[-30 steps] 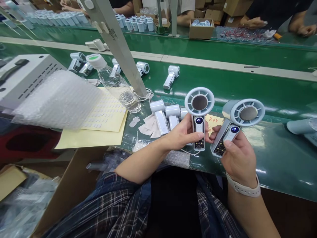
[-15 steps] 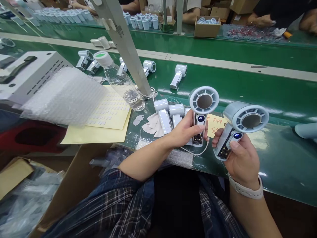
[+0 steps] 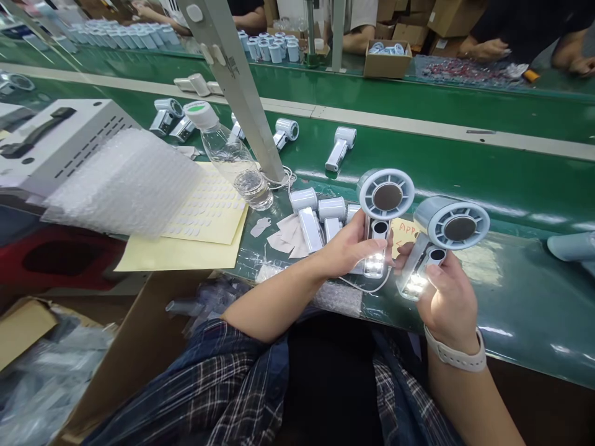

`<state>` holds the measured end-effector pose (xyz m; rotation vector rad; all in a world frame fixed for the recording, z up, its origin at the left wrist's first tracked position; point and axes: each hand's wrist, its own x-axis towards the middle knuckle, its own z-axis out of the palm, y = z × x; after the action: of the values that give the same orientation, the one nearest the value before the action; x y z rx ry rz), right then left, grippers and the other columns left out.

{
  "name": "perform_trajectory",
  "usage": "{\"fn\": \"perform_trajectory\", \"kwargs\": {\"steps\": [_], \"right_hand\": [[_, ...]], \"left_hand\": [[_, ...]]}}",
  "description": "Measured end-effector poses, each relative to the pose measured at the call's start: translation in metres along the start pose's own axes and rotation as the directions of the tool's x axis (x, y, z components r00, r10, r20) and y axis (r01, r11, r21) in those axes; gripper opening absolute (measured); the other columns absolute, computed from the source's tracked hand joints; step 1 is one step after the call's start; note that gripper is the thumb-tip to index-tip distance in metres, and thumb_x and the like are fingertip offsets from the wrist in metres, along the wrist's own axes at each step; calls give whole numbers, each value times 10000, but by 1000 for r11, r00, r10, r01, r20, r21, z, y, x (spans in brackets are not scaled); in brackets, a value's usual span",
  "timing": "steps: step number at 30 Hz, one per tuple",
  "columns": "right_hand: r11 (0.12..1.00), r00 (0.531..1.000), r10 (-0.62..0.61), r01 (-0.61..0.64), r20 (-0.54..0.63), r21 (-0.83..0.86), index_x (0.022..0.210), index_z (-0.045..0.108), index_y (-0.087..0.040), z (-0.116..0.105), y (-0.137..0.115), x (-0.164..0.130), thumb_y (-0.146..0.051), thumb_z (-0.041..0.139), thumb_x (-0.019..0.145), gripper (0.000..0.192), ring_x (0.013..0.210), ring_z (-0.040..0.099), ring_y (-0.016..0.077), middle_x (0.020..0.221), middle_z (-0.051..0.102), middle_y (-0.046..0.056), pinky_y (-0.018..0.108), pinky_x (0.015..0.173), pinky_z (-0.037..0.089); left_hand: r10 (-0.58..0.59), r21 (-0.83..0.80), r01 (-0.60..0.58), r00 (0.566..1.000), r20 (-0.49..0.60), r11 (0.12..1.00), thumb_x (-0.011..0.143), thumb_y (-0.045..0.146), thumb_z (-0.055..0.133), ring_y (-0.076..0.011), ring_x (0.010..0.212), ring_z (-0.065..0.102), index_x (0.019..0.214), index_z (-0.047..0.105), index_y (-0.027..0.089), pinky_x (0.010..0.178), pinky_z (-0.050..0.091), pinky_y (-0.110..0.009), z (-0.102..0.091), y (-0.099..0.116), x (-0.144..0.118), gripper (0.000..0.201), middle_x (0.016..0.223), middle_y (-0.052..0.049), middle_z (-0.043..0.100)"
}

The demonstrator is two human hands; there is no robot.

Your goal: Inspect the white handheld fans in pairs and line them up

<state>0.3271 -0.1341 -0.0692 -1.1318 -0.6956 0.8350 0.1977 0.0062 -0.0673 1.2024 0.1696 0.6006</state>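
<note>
2 pale blue handheld fans with round grilled heads are held upright, side by side, above the near edge of the green conveyor belt (image 3: 511,179). The left fan (image 3: 385,204) is gripped by its handle in the left hand (image 3: 346,251), fingers wrapped closed. The right fan (image 3: 449,229), its long axis tilted right, is clasped in the right hand (image 3: 449,297), thumb on the handle. A white light glows low on each handle. More fans (image 3: 309,214) lie just left.

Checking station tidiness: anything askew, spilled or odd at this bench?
Nothing spilled or visibly damaged. Oddities: a water bottle stands tilted on the yellow sheets, against the slanted metal post. Paper scraps lie loose beside the fans. Both held fans, in the left hand and right hand, show bright light low on their handles.
</note>
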Motion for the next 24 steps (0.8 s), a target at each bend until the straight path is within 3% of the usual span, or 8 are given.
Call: {"fn": "perform_trajectory", "kwargs": {"steps": [5, 9, 14, 17, 20, 24], "right_hand": [[1000, 1000, 5, -5, -12, -23, 1068, 741, -295, -4, 2, 2, -376, 735, 899, 187, 783, 682, 252, 1011, 746, 60, 437, 689, 608], [1000, 999, 21, -22, -46, -10, 1084, 713, -288, -8, 5, 6, -370, 735, 915, 189, 694, 661, 215, 940, 749, 38, 358, 578, 559], [974, 987, 157, -162, 43, 159, 1113, 746, -251, -12, 8, 10, -603, 586, 1011, 399, 651, 673, 204, 911, 768, 55, 335, 537, 566], [976, 985, 169, -173, 41, 133, 1104, 789, -259, -16, 11, 12, -661, 516, 1030, 492, 865, 768, 270, 1066, 807, 84, 423, 725, 662], [984, 986, 158, -162, 60, 70, 1113, 791, -293, -16, 10, 11, -645, 544, 1031, 438, 991, 787, 309, 1139, 815, 65, 495, 841, 674], [987, 991, 131, -133, 36, 86, 1144, 804, -310, -9, -3, 2, -589, 601, 1025, 365, 989, 795, 311, 1138, 825, 67, 493, 812, 686]], "left_hand": [[-97, -40, 95, 994, -46, 995, 822, 496, 799, -191, 757, 653, 1163, 441, 218, 723, 547, -379, -1, -2, -1, 567, 914, -6, 628], [-150, 42, 153, 986, -78, 987, 838, 517, 797, -209, 840, 685, 1184, 445, 209, 789, 549, -408, -2, 2, -3, 582, 1110, -79, 646], [-85, 200, 120, 981, -175, 972, 669, 606, 936, -297, 1090, 659, 1262, 459, 204, 916, 528, -442, -3, 3, -3, 861, 1269, -144, 623], [-123, 147, 155, 970, -208, 977, 776, 784, 763, -235, 894, 666, 1169, 467, 221, 781, 533, -389, -3, 0, -6, 748, 1083, -81, 656], [-108, 92, 130, 971, -213, 987, 935, 783, 552, -184, 746, 625, 1110, 459, 239, 690, 518, -340, -1, 0, -10, 579, 915, -12, 636], [-25, 7, 26, 994, -111, 1000, 950, 708, 607, -184, 768, 648, 1107, 448, 245, 689, 509, -310, 1, 5, -15, 514, 881, -2, 654]]}}
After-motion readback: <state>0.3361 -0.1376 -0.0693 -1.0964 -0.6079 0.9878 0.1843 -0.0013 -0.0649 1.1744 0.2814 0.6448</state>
